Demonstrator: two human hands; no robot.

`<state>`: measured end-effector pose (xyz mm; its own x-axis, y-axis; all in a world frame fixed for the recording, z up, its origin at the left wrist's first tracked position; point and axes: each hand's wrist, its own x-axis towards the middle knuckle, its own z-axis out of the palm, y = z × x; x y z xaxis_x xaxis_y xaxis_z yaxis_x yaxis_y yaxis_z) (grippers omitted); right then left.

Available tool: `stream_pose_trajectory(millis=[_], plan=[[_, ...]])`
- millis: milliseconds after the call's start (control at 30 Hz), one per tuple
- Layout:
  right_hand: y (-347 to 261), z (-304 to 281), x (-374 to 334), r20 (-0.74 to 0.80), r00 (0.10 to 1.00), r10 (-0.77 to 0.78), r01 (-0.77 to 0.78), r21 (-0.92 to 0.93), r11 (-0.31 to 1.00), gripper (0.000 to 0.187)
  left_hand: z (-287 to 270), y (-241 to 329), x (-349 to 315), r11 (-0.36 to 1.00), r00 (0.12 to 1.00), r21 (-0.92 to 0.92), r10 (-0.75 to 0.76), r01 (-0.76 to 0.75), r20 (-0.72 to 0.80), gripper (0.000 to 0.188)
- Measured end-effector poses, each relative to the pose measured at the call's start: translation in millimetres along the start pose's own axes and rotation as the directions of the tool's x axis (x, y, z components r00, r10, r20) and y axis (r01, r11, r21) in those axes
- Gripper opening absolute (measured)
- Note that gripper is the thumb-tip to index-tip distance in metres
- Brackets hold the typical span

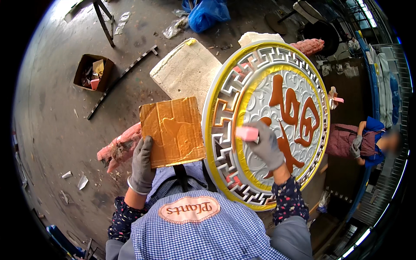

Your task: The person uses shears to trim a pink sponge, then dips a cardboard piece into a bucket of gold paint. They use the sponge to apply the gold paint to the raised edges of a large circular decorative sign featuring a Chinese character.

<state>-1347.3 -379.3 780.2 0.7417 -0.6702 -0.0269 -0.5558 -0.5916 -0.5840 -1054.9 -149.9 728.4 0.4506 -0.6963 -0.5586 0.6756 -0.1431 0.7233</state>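
My gloved left hand (142,164) grips a square of cardboard (173,132) by its left edge, its face coated with wet-looking copper-gold paint. In my gloved right hand (268,146) is a pink sponge block (247,133), slightly blurred. That hand is over the left inner part of a large round white panel (255,106) with scrollwork, raised copper-brown characters and a pierced fretwork border. Whether the sponge touches the panel I cannot tell. Yellow tape (246,154) runs around its inner ring. Some fretwork to the left shows copper colour; most of it is white.
Beneath the panel are an off-white foam block (186,69) and pink wrapped bundles (123,147). A cardboard box (93,73) of odds and ends and a dark bar (123,82) lie at left. Blue plastic (209,16) sits at the back. Another person (362,143) stands at right.
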Motion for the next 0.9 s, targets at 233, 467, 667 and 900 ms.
stream_pose_trajectory(millis=[233,467,667,900], plan=[[34.6,8.2,40.1,-0.12,0.993,0.021,-0.021,-0.001,1.0,0.033,-2.5,-2.4,-2.6,0.998,0.999,0.046,0.043,-0.043,-0.006,0.039],[26.1,14.1,11.4,0.016,1.0,0.003,-0.004,0.051,0.999,0.035,-13.6,-8.4,-3.3,1.0,0.999,0.013,-0.003,0.002,0.054,0.047],[3.4,10.7,-32.9,0.214,0.976,0.038,-0.043,0.018,0.999,0.029,5.8,-3.6,-5.3,0.994,0.998,0.09,0.059,-0.061,0.024,0.043],[11.4,3.9,-21.1,0.059,0.998,-0.018,0.017,0.015,1.0,0.033,1.8,-3.6,-5.8,0.982,0.995,0.171,0.068,-0.078,0.067,0.044]])
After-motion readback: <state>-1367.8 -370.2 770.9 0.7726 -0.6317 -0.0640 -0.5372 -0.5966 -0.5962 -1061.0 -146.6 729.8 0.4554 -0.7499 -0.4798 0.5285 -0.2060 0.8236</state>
